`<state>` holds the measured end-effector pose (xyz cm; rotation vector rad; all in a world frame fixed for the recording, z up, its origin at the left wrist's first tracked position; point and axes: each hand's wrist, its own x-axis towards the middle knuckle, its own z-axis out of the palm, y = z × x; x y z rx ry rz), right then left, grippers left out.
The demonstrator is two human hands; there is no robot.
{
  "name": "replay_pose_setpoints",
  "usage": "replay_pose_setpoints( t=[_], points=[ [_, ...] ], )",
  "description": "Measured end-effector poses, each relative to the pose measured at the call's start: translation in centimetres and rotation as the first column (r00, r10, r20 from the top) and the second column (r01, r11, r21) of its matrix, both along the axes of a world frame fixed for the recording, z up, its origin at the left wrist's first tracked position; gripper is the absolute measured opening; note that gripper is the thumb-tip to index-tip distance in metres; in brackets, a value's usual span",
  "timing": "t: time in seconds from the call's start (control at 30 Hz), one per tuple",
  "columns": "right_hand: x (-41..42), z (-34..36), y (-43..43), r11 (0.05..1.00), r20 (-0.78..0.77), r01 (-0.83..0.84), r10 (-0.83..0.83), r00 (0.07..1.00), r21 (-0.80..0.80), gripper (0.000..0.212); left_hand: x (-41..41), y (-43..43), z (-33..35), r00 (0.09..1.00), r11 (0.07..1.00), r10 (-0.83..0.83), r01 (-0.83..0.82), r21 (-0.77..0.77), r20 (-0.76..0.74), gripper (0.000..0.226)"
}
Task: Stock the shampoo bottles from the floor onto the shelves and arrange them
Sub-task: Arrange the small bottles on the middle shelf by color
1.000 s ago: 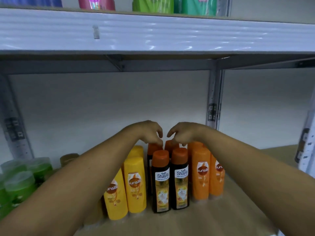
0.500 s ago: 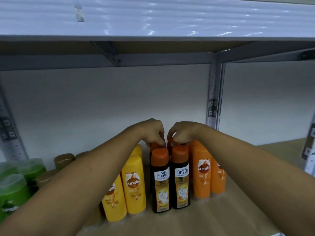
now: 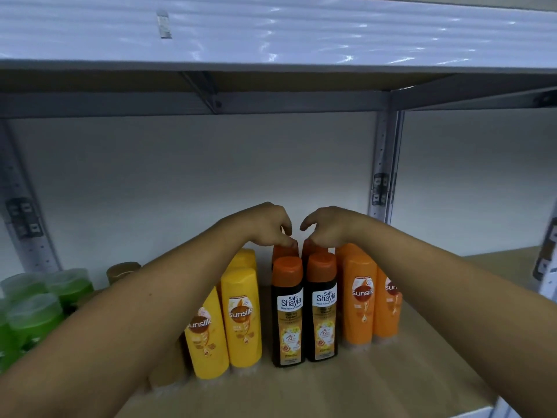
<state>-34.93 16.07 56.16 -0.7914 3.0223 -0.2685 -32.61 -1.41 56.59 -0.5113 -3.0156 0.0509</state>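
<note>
Head: grips (image 3: 266, 226) (image 3: 327, 229) seemingly pinch rear bottle caps (image 3: 282, 251).

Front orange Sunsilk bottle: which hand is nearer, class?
Right. The right hand pinches the right rear cap, just left of the front orange Sunsilk bottle; the left hand pinches the left rear cap, farther left.

Looser pinch (left hand (image 3: 265, 227); right hand (image 3: 328, 229))
</note>
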Motion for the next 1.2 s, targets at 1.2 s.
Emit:
replay_pose_setpoints(
  t=[1.2],
  points=[
    [10.7,-2.9,-9.2,0.917,-0.123,-0.286,0.329,0.936,0.279,0.060,12.7,-11.0,-3.4,0.999,0.999,0.026,-0.024,-0.045,0.039,0.055]
  ],
)
